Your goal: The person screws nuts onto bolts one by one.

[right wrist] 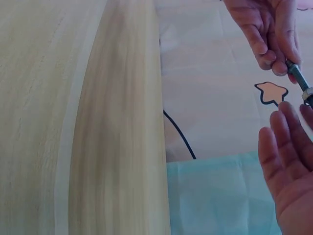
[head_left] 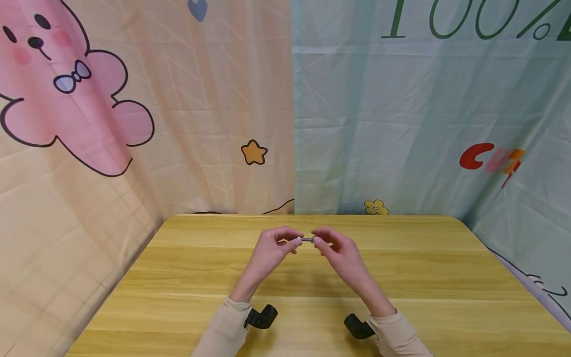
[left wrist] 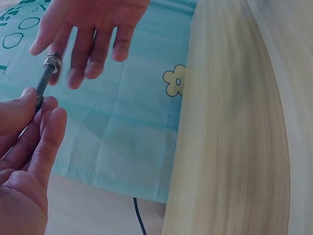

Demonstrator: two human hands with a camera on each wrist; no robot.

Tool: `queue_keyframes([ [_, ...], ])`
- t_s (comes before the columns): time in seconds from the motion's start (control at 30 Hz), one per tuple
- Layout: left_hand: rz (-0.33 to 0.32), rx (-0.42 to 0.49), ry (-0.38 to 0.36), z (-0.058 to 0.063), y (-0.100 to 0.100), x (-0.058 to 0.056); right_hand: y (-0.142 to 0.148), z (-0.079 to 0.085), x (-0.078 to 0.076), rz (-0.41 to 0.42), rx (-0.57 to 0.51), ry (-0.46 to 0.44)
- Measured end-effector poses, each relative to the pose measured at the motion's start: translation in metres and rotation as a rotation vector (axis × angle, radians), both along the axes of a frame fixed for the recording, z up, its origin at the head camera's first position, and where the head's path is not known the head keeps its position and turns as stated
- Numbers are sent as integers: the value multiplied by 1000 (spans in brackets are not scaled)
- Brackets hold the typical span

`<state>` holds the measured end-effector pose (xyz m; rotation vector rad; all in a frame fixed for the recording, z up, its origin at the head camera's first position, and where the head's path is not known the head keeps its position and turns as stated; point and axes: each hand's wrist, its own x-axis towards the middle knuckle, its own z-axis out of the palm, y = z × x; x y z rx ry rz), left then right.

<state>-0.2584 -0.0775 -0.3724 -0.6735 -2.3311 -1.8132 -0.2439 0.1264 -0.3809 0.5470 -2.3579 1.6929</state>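
A grey metal bolt [head_left: 307, 239] is held up above the table between the two hands. My left hand [head_left: 273, 248] pinches one end of it between thumb and fingers, as the left wrist view also shows. A hex nut [left wrist: 52, 62] sits on the threads near the other end. My right hand [head_left: 341, 252] is at that end, thumb and index finger spread either side of the nut, the other fingers extended. In the left wrist view the thumb looks slightly apart from the nut. The right wrist view cuts off the nut [right wrist: 307, 95] and the right thumb.
Below the hands lies a wood-grain table [head_left: 187, 277]. Printed curtains [head_left: 379, 109] hang behind it and at both sides. Each wrist carries a black camera mount [head_left: 262, 316] under a beige sleeve [head_left: 223, 327].
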Motion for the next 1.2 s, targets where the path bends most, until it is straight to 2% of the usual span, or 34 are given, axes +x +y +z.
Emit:
queue_keyframes([
  [0.13,9,6,-5,1,0,0,1,0,0,44,14,76],
  [0.27,6,13,-8,1,0,0,2,-1,-1,70,16,108],
  [0.63,-10,10,-6,1,1,1,1,-1,0,47,-34,3],
  [0.83,-6,0,-2,1,1,1,0,0,1,7,-4,-35],
  [0.93,-4,2,-1,1,1,1,0,0,0,7,19,-14],
  [1.1,0,13,1,0,0,0,2,0,-2,43,17,73],
  [1.2,0,16,0,0,0,-1,3,0,-2,57,7,86],
])
